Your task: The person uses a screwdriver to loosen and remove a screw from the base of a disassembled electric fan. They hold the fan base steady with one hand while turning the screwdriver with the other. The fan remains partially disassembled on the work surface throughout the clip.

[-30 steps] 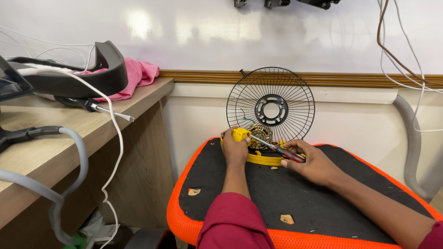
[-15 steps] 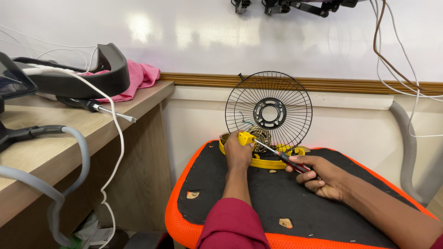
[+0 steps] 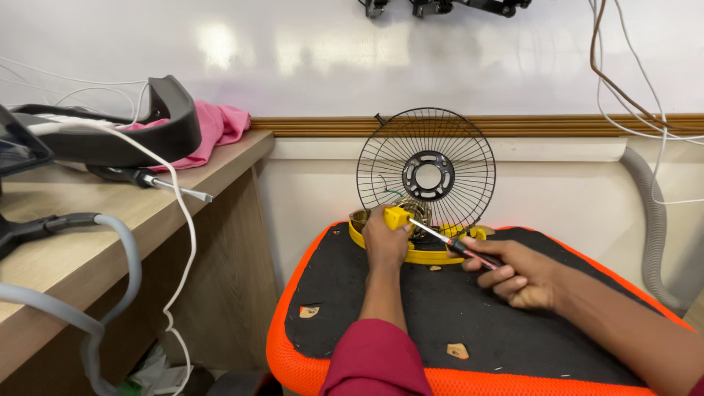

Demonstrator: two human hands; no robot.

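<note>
Small desk fan under work on a black pad with an orange rim (image 3: 293,308). The left hand (image 3: 385,242) is closed around a small yellow plastic part (image 3: 397,217) at the yellow round fan base (image 3: 422,253), in front of the upright black wire fan guard (image 3: 426,170). The right hand (image 3: 524,279) is curled around the black-and-red handle of a screwdriver (image 3: 458,246), whose shaft slants up to the yellow part; the tip is hidden there.

Risks, as judged: the shaft meets the work at a slant, so the tip could slip out and strike the left fingers just beside it; pressure on the light base could tip the guard back toward the white wall (image 3: 352,59).

Surroundings: a wooden table (image 3: 110,220) to the left carries a second screwdriver (image 3: 158,181), a pink cloth (image 3: 216,128), a black curved housing (image 3: 158,121), a white cable (image 3: 187,249) and a grey hose (image 3: 121,249). Small tan scraps (image 3: 457,351) lie on the pad near the forearms. Loose wires (image 3: 623,88) and a grey corrugated hose (image 3: 653,220) hang at right, well apart from the hands
</note>
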